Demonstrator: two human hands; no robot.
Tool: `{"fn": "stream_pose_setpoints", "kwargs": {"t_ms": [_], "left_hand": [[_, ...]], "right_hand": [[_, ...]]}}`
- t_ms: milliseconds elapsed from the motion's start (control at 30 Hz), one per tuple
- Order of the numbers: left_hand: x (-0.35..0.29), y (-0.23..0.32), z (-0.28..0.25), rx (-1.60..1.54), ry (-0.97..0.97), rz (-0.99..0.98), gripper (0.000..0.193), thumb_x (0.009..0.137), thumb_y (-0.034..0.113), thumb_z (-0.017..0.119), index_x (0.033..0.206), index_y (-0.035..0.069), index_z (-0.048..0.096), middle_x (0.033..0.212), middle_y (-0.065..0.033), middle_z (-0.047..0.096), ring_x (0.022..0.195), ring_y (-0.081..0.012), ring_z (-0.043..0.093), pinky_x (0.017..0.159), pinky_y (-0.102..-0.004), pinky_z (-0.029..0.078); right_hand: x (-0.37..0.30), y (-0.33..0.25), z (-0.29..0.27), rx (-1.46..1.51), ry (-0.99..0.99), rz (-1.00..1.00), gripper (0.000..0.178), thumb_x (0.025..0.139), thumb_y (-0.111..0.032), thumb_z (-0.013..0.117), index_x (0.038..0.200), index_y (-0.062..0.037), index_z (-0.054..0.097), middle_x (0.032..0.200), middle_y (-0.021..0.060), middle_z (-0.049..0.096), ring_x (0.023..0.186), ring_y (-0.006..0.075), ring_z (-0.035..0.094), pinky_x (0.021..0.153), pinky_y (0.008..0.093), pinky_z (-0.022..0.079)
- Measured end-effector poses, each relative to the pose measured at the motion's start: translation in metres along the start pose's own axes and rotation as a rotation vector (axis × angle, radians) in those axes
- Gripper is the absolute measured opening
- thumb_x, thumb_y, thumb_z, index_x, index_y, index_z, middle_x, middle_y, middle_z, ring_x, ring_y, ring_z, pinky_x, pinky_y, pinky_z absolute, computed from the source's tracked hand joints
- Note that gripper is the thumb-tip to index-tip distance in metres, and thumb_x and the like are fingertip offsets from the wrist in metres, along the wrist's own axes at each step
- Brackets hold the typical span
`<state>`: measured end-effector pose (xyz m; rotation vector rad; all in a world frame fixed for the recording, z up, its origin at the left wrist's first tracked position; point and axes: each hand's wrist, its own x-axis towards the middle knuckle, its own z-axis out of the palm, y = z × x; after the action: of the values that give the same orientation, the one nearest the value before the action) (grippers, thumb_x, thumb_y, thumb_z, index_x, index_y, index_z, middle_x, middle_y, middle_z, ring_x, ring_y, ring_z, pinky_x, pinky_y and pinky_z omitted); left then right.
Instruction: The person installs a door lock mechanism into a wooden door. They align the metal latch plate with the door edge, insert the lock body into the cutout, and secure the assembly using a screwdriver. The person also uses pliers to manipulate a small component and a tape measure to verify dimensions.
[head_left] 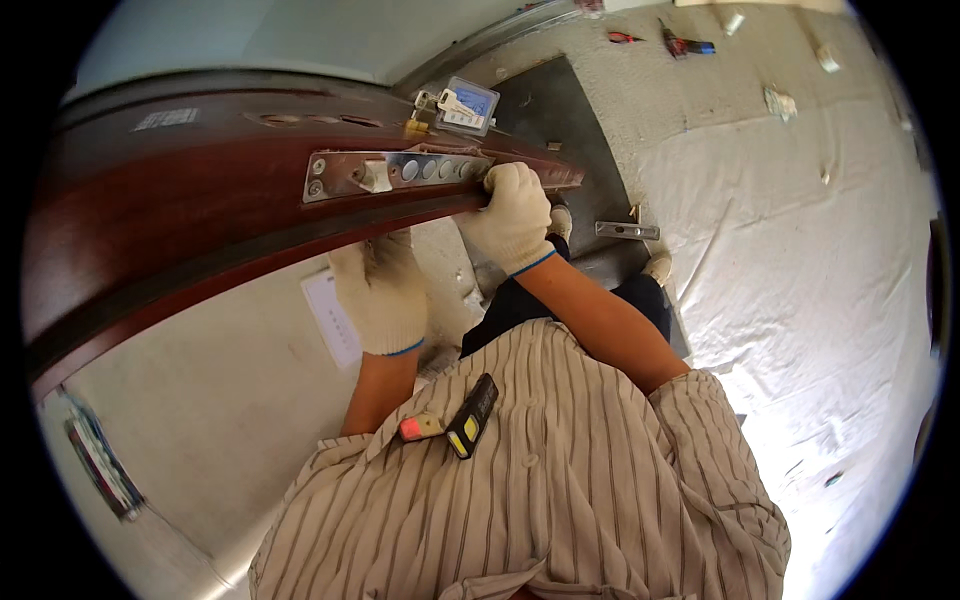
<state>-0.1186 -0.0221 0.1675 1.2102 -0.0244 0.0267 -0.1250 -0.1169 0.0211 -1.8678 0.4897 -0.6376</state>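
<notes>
A dark red-brown door [170, 200] stands edge-up in front of me, with a long metal lock faceplate [335, 180] set along its edge. The plate carries a latch, a row of round bolts and screws at one end. My right hand [510, 215], in a white knit glove, curls its fingers round the far end of the plate at the door's edge. Below the near side of the door is my gloved left hand [380, 300], its palm smudged dark. Motion blur and the door hide most of its fingers, so its grip is unclear.
Keys and a small clear case with a blue card [468, 105] rest beside the door's edge. A metal plate [627, 230] lies near my feet. Pliers [625, 38] and a screwdriver-like tool [685, 45] are on the far floor. White sheeting [780, 210] spreads to the right.
</notes>
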Motion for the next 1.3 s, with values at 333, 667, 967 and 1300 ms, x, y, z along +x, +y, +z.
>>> {"fn": "stream_pose_setpoints", "kwargs": {"t_ms": [333,667,967,1300], "left_hand": [[-0.002,-0.010,0.020,-0.062,0.278,-0.011,0.040,0.105,0.033,0.059,0.137,0.010,0.056,0.139,-0.0060,0.058,0.128,-0.0247,0.054,0.108,-0.0458,0.047],[0.004,-0.012,0.023,-0.081,0.453,-0.088,0.035,0.106,0.023,0.056,0.137,0.006,0.056,0.140,-0.0083,0.060,0.131,-0.0249,0.054,0.113,-0.0411,0.044],[-0.012,-0.020,0.025,2.206,0.566,0.294,0.023,0.099,0.018,0.063,0.115,0.001,0.065,0.111,-0.0140,0.070,0.103,-0.0281,0.070,0.090,-0.0406,0.054],[-0.030,-0.025,-0.050,1.863,0.260,0.248,0.027,0.100,0.020,0.060,0.118,0.003,0.068,0.115,-0.0163,0.071,0.099,-0.0274,0.069,0.082,-0.0365,0.056]], "right_hand": [[-0.019,0.000,-0.020,0.213,-0.291,0.042,0.053,0.076,-0.018,0.082,0.119,-0.0039,0.055,0.123,0.0195,0.058,0.113,0.0423,0.057,0.090,0.0497,0.054],[0.020,0.014,-0.061,0.335,-0.611,-0.098,0.052,0.082,-0.024,0.077,0.125,-0.0025,0.058,0.124,0.0220,0.061,0.120,0.0422,0.058,0.099,0.0488,0.051],[0.021,-0.001,-0.065,0.272,-0.916,-0.153,0.051,0.080,-0.022,0.073,0.124,-0.0002,0.057,0.114,0.0203,0.061,0.108,0.0401,0.063,0.089,0.0494,0.055],[0.028,0.001,-0.043,0.242,-1.053,-0.188,0.044,0.079,-0.019,0.069,0.116,0.0031,0.060,0.107,0.0211,0.064,0.099,0.0389,0.066,0.084,0.0483,0.056]]}}
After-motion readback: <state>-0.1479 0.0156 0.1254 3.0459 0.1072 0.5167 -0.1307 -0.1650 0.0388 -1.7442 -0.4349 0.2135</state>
